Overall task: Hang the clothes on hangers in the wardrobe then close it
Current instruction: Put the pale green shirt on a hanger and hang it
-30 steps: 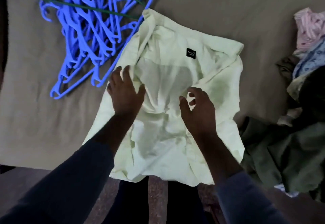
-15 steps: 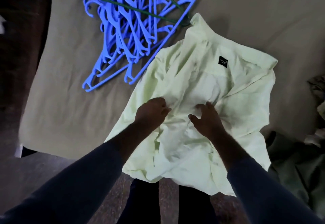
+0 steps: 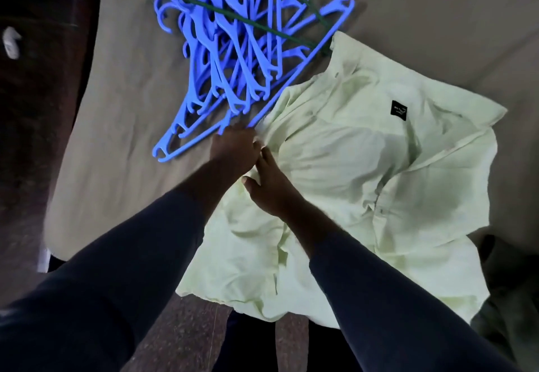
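A pale yellow-green shirt [image 3: 364,167] with a black neck label lies crumpled on the beige bed [image 3: 116,103], its hem hanging over the near edge. A pile of blue plastic hangers [image 3: 233,50] lies just beyond its left side, and a thin green hanger [image 3: 250,22] is mixed in. My left hand [image 3: 234,147] is curled at the shirt's left edge, bunching the fabric, right by the tip of the nearest blue hanger. My right hand [image 3: 269,187] rests on the shirt beside it, fingers stretched toward the left hand.
Dark olive clothing [image 3: 513,298] is heaped at the bed's right near corner. The bed's left edge drops to a dark floor [image 3: 35,138]. My legs stand against the near edge below the shirt. No wardrobe is in view.
Both hands have slid left across the shirt, from its middle to its left edge by the hangers. The view has shifted left, so the clothes heap is mostly out of frame.
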### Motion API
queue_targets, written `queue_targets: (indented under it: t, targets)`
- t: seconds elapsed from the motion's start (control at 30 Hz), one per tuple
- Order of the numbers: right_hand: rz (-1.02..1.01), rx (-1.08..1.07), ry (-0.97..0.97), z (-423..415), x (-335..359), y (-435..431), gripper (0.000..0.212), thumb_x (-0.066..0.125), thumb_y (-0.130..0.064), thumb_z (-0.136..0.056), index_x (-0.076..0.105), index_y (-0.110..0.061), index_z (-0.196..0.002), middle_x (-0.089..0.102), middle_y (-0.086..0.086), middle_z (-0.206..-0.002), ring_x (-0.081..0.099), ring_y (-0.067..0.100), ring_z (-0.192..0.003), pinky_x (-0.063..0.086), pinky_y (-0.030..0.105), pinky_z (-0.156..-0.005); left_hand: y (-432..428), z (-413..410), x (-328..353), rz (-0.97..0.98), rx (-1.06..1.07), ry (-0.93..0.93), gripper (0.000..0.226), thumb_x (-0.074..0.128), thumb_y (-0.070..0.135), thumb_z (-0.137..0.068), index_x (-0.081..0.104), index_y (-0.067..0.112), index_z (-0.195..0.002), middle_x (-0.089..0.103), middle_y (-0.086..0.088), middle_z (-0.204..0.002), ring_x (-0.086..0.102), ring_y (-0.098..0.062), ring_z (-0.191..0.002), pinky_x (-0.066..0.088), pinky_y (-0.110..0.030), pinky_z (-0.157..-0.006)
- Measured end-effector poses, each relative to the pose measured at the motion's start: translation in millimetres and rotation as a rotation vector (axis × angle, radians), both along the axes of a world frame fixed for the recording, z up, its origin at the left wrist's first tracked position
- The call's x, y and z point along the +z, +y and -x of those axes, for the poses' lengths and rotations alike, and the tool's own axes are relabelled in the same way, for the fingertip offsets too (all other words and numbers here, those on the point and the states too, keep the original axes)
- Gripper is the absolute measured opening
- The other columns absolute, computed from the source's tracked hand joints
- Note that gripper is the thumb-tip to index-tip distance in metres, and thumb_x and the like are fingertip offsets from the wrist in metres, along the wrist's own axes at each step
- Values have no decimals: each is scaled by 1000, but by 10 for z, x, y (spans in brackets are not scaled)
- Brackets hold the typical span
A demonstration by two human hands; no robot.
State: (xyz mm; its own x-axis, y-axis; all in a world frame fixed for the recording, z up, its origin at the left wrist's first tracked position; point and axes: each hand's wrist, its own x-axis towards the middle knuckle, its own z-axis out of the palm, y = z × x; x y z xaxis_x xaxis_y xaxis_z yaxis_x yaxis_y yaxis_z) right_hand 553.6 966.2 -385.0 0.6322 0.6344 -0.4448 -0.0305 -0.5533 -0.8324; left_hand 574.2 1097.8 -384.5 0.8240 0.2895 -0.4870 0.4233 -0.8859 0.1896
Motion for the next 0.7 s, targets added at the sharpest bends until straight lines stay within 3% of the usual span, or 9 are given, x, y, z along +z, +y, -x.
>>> queue_targets:
  t: [0.13, 0.2, 0.23, 0.3, 0.37, 0.43, 0.5, 0.6, 0.7]
  targets:
    - [86, 136, -28, -182, 35, -67, 59, 61, -15, -94, 41, -6, -149, 34, 16, -157, 31, 24, -146, 20, 11, -105, 166, 86, 77, -143, 65, 143, 43, 54, 39, -93, 59, 15, -127, 45, -14, -141, 40, -34, -131, 31, -54, -107]
    - [56, 35, -139, -334, 94, -54, 32, 66, -19, -90, 68, -6, -120, 66, 15, -125, 60, 28, -120, 42, 28, -103, 79, 121, 182, -151, 73, 34, 43, 60, 37, -89, 59, 17, -127, 42, -12, -142, 35, -34, -134, 22, -60, -111]
    - [45, -84, -190, -447, 130, -18, 22, 66, -23, -88, 73, -10, -103, 74, 9, -103, 68, 27, -100, 51, 37, -91, 1, 145, 227, -151, 65, -49, 42, 64, 36, -86, 61, 17, -123, 42, -13, -141, 36, -35, -133, 18, -63, -111]
    - [49, -305, -263, -730, 191, 80, 16, 63, -26, -84, 73, -14, -88, 74, 3, -81, 71, 21, -79, 55, 36, -75, -137, 192, 255, -141, 63, -224, 34, 69, 31, -81, 66, 15, -110, 49, -16, -134, 43, -38, -128, 20, -68, -109]
    - [48, -440, -355, -1061, 250, 196, 16, 62, -24, -85, 71, -12, -83, 73, 4, -74, 69, 21, -73, 54, 33, -70, -218, 198, 222, -59, 91, -432, 27, 62, 29, -81, 68, 13, -102, 58, -17, -118, 56, -40, -111, 38, -62, -101]
    - [108, -434, -451, -1414, 233, 309, 17, 60, -21, -88, 70, -8, -85, 72, 7, -79, 68, 23, -76, 50, 32, -71, -290, 183, 204, 102, 92, -611, 27, 55, 27, -84, 69, 10, -99, 63, -14, -107, 60, -38, -99, 48, -49, -89]
    - [228, -330, -486, -1753, 150, 416, 17, 59, -18, -91, 69, -6, -95, 71, 11, -95, 66, 29, -93, 50, 36, -81, -411, 132, 191, 225, 38, -640, 32, 52, 29, -87, 69, 8, -104, 64, -13, -110, 60, -34, -99, 50, -42, -88]
    - [433, -67, -512, -2049, -14, 532, 36, 55, -19, -94, 60, -14, -129, 56, 17, -130, 50, 35, -124, 43, 43, -104, -553, 43, 96, 303, -92, -445, 48, 50, 41, -87, 62, 11, -123, 57, -15, -129, 56, -35, -113, 51, -43, -92]
    - [510, 73, -481, -2174, -182, 596, 55, 56, -16, -91, 44, -19, -146, 54, 20, -134, 47, 41, -126, 39, 49, -108, -555, -10, -86, 302, -179, -129, 60, 58, 44, -90, 45, 17, -142, 34, -12, -152, 35, -31, -136, 39, -45, -106]
